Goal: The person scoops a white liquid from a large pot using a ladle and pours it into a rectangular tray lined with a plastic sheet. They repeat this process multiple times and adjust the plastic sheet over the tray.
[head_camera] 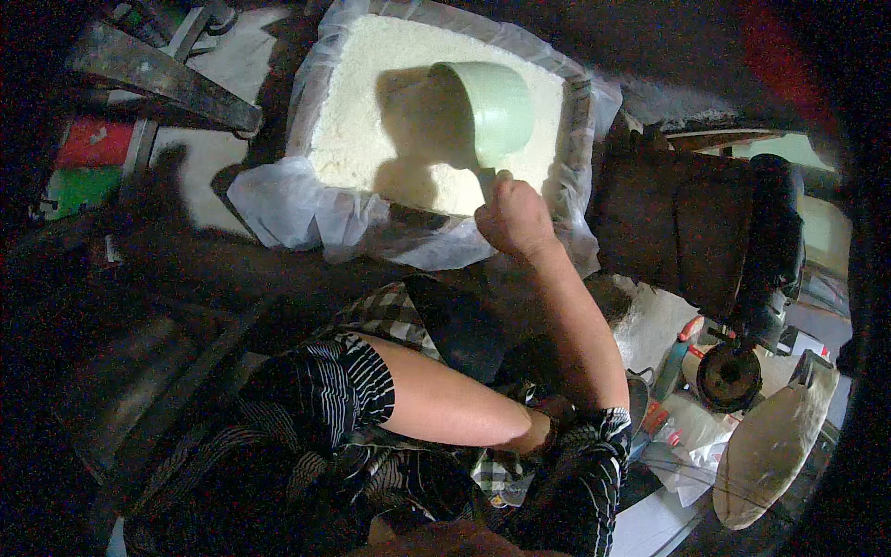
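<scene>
My right hand (517,217) grips the handle of a pale green scoop (505,104) with a deep round bowl. The bowl is tipped on its side over a pale, crumbly white mass (355,90), and its shadow falls to the left. I cannot tell whether the bowl touches the mass or what is inside it. A rectangular frame lined with thin whitish cloth or film (278,202) holds the mass, and the lining drapes over its rim. My left forearm lies bent across my body. The left hand (534,433) sits beside my right elbow, mostly in shadow, its fingers hidden.
A worn beam (167,76) juts in at upper left, near red and green panels (90,163). On the right stand a dark motor-like cylinder (773,230) and a round dark opening of a pipe or fitting (729,378). An oval pale board-like object (776,452) leans at lower right.
</scene>
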Motion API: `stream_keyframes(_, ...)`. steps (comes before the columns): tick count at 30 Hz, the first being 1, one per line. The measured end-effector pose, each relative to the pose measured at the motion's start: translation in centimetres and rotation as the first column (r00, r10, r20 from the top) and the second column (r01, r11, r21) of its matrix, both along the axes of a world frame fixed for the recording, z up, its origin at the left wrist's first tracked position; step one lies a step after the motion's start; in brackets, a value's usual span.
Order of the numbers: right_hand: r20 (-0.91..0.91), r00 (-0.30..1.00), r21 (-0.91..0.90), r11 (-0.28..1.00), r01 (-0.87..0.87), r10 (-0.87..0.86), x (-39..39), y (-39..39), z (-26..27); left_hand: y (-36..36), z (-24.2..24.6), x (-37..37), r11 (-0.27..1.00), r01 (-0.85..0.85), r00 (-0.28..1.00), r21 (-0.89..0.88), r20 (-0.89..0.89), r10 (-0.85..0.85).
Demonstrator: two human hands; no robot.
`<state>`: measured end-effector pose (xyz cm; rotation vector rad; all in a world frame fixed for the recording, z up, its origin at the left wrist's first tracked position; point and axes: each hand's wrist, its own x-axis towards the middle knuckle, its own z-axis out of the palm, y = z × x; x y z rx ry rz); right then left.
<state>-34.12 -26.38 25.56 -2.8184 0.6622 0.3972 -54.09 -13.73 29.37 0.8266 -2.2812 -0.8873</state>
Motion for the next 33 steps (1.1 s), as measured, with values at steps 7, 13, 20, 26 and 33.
stream_keyframes(7, 0.036, 0.998, -0.278, 0.960, -0.034, 0.046, -1.1, -1.8, 2.9, 0.1, 0.0, -0.3, 0.996, -0.074, 0.995, -0.041, -0.076, 0.071)
stream_keyframes(13, 0.286, 0.953, -0.035, 0.993, 0.111, -0.097, -1.4, -3.7, 1.7, -0.2, -1.0, -0.2, 0.980, -0.175, 0.977, -0.091, -0.138, 0.161)
stream_keyframes(20, 0.026, 0.612, 0.994, 0.087, 0.071, -0.791, -4.5, -5.0, 4.1, -0.7, -2.5, -0.8, 0.961, -0.240, 0.956, -0.140, -0.206, 0.209)
stream_keyframes(26, -0.088, 0.418, 0.950, -0.203, -0.239, -0.904, -15.7, -3.8, 10.0, -0.7, -3.0, -0.8, 0.975, -0.178, 0.981, -0.130, -0.103, 0.165)
stream_keyframes(33, -0.031, 0.088, 0.977, -0.049, -0.208, -0.996, -36.3, 2.4, 11.1, -0.7, 0.2, -2.6, 0.984, -0.146, 0.979, -0.099, -0.158, 0.130)
